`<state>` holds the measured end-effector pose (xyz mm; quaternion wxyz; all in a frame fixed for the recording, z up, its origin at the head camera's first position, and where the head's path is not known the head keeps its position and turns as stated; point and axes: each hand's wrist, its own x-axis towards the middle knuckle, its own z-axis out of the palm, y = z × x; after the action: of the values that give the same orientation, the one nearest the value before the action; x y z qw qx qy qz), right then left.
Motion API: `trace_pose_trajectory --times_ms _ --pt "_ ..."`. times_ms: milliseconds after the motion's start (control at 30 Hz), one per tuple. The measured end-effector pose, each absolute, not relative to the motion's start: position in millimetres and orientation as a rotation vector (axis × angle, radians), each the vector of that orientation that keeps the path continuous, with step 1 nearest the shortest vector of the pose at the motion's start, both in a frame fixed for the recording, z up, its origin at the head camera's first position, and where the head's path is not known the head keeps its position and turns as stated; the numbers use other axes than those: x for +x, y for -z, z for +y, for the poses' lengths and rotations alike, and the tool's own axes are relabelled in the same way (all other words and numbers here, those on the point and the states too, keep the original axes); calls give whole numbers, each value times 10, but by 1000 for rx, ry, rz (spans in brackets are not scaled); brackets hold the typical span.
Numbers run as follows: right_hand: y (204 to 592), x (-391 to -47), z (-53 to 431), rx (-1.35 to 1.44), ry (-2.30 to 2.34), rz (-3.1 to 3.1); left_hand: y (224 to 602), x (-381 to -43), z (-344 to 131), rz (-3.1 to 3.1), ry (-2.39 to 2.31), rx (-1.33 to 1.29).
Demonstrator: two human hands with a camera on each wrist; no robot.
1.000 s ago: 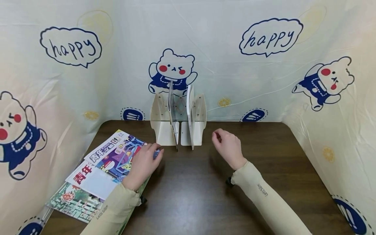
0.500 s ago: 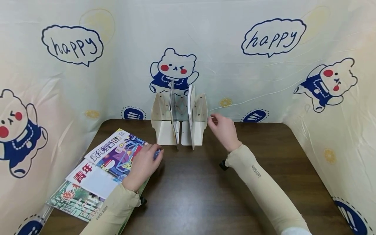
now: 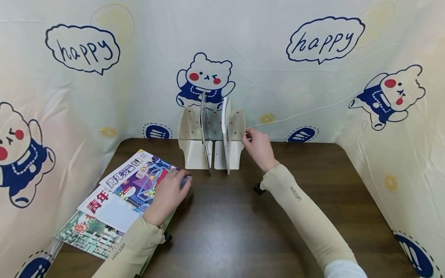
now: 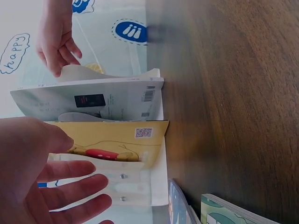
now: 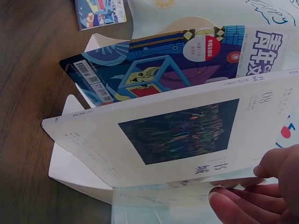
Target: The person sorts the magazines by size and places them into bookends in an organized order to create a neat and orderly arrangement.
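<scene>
Under my left hand [image 3: 167,197] a colourful magazine [image 3: 137,177] lies on top of other magazines at the left of the table. The fingers of that hand are spread and relaxed in the left wrist view, holding nothing. At the back centre a white desktop book rack [image 3: 196,158] holds two upright magazines: one purple and blue [image 5: 163,70], one white with a dark picture [image 5: 187,130]. My right hand [image 3: 259,148] is at the rack's right side panel [image 3: 238,125], thumb and fingers pinching its edge. The panel partly hides behind the white magazine in the right wrist view.
The brown wooden table [image 3: 278,239] is ringed on its back and sides by a printed cloth curtain [image 3: 278,92]. A magazine [image 3: 94,235] with a green cover sticks out at the front left of the pile.
My right hand has moved forward and left from above the table to the rack's right side panel. My left hand stays on the magazine pile.
</scene>
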<state>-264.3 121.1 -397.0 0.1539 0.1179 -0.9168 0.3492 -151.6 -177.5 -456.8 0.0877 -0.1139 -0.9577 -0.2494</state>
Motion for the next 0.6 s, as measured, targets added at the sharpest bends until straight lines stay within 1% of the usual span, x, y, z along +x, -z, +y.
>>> trace_pose_trajectory --times_ms 600 --pt "4015 -2639 1199 307 -996 -2622 4575 -1514 -1870 -2845 719 -226"
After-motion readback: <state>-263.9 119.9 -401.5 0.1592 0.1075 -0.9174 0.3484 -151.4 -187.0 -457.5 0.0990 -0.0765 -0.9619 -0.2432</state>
